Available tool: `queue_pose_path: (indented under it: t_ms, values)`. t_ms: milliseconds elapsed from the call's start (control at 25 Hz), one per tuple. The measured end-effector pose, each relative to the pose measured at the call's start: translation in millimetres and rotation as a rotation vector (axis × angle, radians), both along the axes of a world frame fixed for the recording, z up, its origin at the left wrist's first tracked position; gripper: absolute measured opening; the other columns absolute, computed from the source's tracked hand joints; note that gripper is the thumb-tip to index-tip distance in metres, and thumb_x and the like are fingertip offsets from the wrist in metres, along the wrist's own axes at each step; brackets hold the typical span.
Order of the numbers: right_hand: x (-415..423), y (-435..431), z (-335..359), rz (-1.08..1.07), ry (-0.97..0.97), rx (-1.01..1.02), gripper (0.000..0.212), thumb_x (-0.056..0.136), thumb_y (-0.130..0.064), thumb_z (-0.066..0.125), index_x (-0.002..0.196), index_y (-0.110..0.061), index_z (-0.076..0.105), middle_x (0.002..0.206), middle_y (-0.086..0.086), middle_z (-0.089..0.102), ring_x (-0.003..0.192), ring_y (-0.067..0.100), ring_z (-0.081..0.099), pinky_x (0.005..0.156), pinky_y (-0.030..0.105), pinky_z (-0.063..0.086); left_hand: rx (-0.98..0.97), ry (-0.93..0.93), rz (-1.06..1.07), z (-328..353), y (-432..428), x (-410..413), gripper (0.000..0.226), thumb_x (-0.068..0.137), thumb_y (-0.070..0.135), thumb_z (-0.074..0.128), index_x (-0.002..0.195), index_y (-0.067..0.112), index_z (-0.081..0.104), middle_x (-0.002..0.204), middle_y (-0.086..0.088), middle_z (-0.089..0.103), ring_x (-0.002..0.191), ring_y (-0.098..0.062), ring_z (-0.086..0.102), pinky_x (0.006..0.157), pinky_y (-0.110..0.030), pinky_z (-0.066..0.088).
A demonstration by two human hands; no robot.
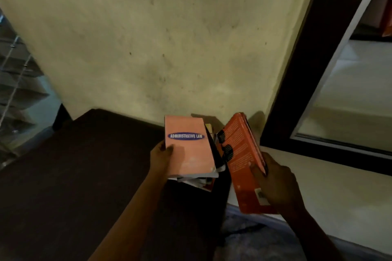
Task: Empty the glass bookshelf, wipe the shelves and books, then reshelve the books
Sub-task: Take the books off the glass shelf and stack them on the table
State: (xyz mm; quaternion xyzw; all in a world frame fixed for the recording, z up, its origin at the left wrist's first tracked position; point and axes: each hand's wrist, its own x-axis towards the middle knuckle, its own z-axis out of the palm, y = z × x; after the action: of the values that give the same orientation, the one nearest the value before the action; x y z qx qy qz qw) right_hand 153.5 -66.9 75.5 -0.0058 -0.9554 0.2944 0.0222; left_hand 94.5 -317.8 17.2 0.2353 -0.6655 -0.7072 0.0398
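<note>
A pink book [191,150] titled "Administrative Law" lies face up on top of a small stack of books [201,182] at the right end of a dark table [84,165]. My left hand [162,158] grips the pink book's left edge, thumb on the cover. My right hand [275,182] holds an orange book [241,159] tilted on edge just right of the stack, fingers curled round its right side. The lower books in the stack are mostly hidden.
A stained cream wall [159,48] rises right behind the table. A dark-framed glass door [314,95] stands at the right. Glass shelves [14,82] show at the far left. Patterned blue cloth [254,237] lies below the books.
</note>
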Motion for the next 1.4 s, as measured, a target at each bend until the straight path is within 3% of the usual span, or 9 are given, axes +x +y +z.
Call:
queue_pose_path:
  t_ms: [160, 400, 760, 880, 960, 1040, 1120, 1280, 1400]
  values:
    - [3.0, -34.0, 5.7, -0.068, -0.004, 0.085, 0.057, 0.087, -0.058, 0.029, 0.129, -0.023, 0.047, 0.099, 0.009, 0.067, 0.085, 0.029, 0.065, 0.070, 0.031, 0.048, -0.433, -0.011, -0.156, -31.0, -27.7, -9.7, 0.050, 0.090, 0.046, 0.048, 0.136, 0.026, 0.044, 0.143, -0.008, 0.039, 0.130, -0.029, 0.039, 0.104, -0.053, 0.034]
    - [-30.0, -112.4, 29.4, -0.150, 0.090, 0.509, 0.039, 0.097, -0.042, 0.036, 0.128, -0.020, 0.042, 0.101, 0.007, 0.063, 0.090, 0.028, 0.062, 0.072, 0.029, 0.045, 0.407, -0.050, -0.364, -30.4, -38.9, -11.6, 0.062, 0.083, 0.068, 0.036, 0.130, 0.030, 0.053, 0.124, -0.004, 0.063, 0.108, -0.024, 0.062, 0.089, -0.042, 0.049]
    - [-70.3, -248.5, -6.8, 0.030, 0.065, 0.550, 0.020, 0.094, -0.022, 0.048, 0.102, -0.007, 0.059, 0.104, 0.010, 0.063, 0.097, 0.025, 0.060, 0.077, 0.031, 0.043, 0.724, -0.146, -0.443, -20.3, -71.3, -8.2, 0.075, 0.080, 0.077, 0.025, 0.139, 0.033, 0.042, 0.139, -0.004, 0.048, 0.119, -0.026, 0.049, 0.103, -0.053, 0.036]
    - [-60.8, -239.7, -26.1, 0.029, 0.297, 0.492, 0.027, 0.092, -0.035, 0.051, 0.096, -0.011, 0.063, 0.091, 0.007, 0.066, 0.083, 0.023, 0.065, 0.069, 0.029, 0.044, 0.656, -0.150, -0.442, -16.5, -74.2, -3.2, 0.078, 0.076, 0.079, 0.027, 0.133, 0.029, 0.049, 0.134, -0.007, 0.052, 0.115, -0.029, 0.052, 0.085, -0.049, 0.046]
    - [-41.6, -221.7, -46.7, 0.106, 0.241, 0.403, 0.048, 0.093, -0.051, 0.036, 0.114, -0.015, 0.060, 0.113, 0.008, 0.064, 0.105, 0.024, 0.061, 0.091, 0.037, 0.044, 0.576, -0.110, -0.468, -22.1, -75.5, -1.8, 0.081, 0.072, 0.079, 0.030, 0.136, 0.032, 0.046, 0.140, -0.006, 0.048, 0.121, -0.030, 0.049, 0.085, -0.051, 0.046]
    - [-20.1, -202.5, -65.1, 0.230, 0.076, 0.305, 0.073, 0.087, -0.066, 0.010, 0.143, -0.024, 0.033, 0.151, -0.001, 0.031, 0.141, 0.015, 0.020, 0.117, 0.039, 0.002, 0.519, -0.056, -0.500, -23.1, -76.1, 6.7, 0.069, 0.079, 0.072, 0.030, 0.133, 0.034, 0.048, 0.137, -0.005, 0.050, 0.115, -0.026, 0.054, 0.082, -0.047, 0.048]
    - [-7.1, -188.7, -73.3, 0.278, 0.079, 0.192, 0.070, 0.087, -0.062, 0.009, 0.146, -0.028, 0.024, 0.155, -0.007, 0.016, 0.140, 0.003, -0.001, 0.113, 0.028, -0.014, 0.489, -0.037, -0.516, -19.8, -77.9, 25.1, 0.046, 0.089, 0.057, 0.031, 0.123, 0.033, 0.052, 0.123, -0.003, 0.057, 0.099, -0.019, 0.061, 0.071, -0.036, 0.049]
    - [13.0, -174.9, -63.2, 0.098, 0.161, -0.228, 0.036, 0.094, -0.032, 0.048, 0.121, -0.011, 0.059, 0.127, 0.006, 0.057, 0.117, 0.009, 0.048, 0.104, 0.025, 0.037, 0.214, 0.055, -0.525, -15.4, -83.5, 67.6, 0.061, 0.081, 0.053, 0.045, 0.140, 0.037, 0.034, 0.141, 0.011, 0.038, 0.121, -0.007, 0.045, 0.096, -0.035, 0.040]
    - [33.8, -147.9, -45.4, 0.082, 0.214, -0.313, 0.021, 0.092, -0.022, 0.055, 0.107, -0.012, 0.067, 0.104, 0.001, 0.067, 0.084, -0.009, 0.056, 0.076, 0.001, 0.038, -0.175, 0.236, -0.486, -16.9, -83.6, 99.1, 0.059, 0.081, 0.059, 0.054, 0.135, 0.044, 0.038, 0.141, 0.027, 0.029, 0.123, 0.015, 0.032, 0.101, -0.024, 0.031]
